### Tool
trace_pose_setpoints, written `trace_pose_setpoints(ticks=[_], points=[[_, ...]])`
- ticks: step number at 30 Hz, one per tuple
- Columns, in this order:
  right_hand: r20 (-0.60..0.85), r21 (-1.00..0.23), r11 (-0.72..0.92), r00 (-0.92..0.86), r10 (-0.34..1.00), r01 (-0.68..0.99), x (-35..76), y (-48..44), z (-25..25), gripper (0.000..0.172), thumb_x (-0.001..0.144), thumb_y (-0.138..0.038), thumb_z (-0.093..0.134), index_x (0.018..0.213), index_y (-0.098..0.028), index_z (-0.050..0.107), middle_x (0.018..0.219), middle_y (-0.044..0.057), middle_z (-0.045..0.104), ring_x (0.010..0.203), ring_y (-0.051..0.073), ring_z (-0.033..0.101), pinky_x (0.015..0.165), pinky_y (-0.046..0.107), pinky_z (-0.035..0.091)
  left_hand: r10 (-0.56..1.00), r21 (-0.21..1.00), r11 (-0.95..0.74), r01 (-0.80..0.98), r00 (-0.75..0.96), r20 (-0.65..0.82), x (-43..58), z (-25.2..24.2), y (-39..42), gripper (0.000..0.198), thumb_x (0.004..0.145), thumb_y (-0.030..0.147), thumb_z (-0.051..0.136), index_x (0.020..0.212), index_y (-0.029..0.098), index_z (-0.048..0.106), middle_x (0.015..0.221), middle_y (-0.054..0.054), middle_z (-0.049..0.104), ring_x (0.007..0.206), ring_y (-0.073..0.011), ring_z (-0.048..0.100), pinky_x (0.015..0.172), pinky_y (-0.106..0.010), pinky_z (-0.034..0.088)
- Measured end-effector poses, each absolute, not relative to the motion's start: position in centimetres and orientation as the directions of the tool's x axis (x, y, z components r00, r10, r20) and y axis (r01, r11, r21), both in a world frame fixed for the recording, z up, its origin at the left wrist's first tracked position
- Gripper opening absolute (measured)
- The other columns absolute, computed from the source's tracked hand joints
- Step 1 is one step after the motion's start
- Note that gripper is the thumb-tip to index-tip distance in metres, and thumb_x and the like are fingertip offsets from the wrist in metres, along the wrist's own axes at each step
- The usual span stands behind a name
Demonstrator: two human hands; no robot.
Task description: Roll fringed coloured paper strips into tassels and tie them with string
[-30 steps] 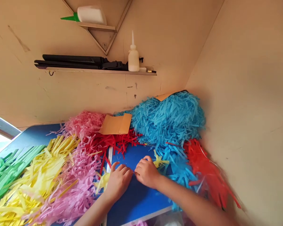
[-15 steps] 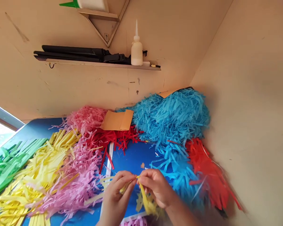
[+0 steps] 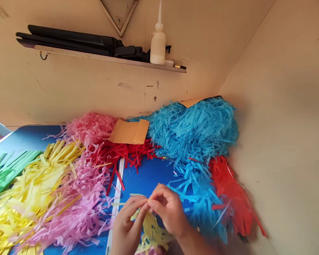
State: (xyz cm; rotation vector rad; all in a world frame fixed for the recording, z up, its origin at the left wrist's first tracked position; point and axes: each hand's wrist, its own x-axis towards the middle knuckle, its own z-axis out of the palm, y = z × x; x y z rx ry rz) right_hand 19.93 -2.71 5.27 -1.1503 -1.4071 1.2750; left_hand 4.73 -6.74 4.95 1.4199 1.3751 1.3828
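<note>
Near the bottom centre, my left hand (image 3: pixel 129 221) and my right hand (image 3: pixel 168 210) meet with thumbs and fingertips pinched together over the blue table (image 3: pixel 146 177). Both are closed on a piece of yellow tissue paper; its pinched end is mostly covered by my fingers. Below and between the hands hangs the yellow tissue paper fringe (image 3: pixel 152 228), cut in thin strips. Some pink strips (image 3: pixel 151 250) show under it at the bottom edge.
Yellow (image 3: pixel 37 184), pink (image 3: pixel 79 198) and green fringes (image 3: pixel 10 170) lie at left. Light-blue fringe (image 3: pixel 194 131) is heaped behind, red fringe (image 3: pixel 231 194) at right. A brown card (image 3: pixel 130 131) rests on the pile. A shelf (image 3: pixel 101 58) holds a hair straightener (image 3: pixel 69 38) and a bottle (image 3: pixel 157 46).
Both hands have shifted slightly, the right one up and to the left. The yellow strip that stuck out between them is now mostly hidden in the fingers. The view has tilted a little.
</note>
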Motion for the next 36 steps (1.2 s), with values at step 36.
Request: trace_pose_setpoints(ticks=[36], points=[[0.03,-0.999,0.032,-0.114,0.993,0.017,22.5,-5.3,3.1,0.018,0.084,-0.04,0.069,0.083,-0.022,0.074,0.078,0.003,0.07,0.061,0.017,0.069,0.058,0.027,0.057,0.877,0.783,0.467,-0.411,0.104,-0.469,7.6,5.5,-6.8,0.041,0.063,0.053,0.082,0.075,0.018,0.064,0.064,0.003,0.061,0.053,-0.0091,0.053,0.051,-0.019,0.04]])
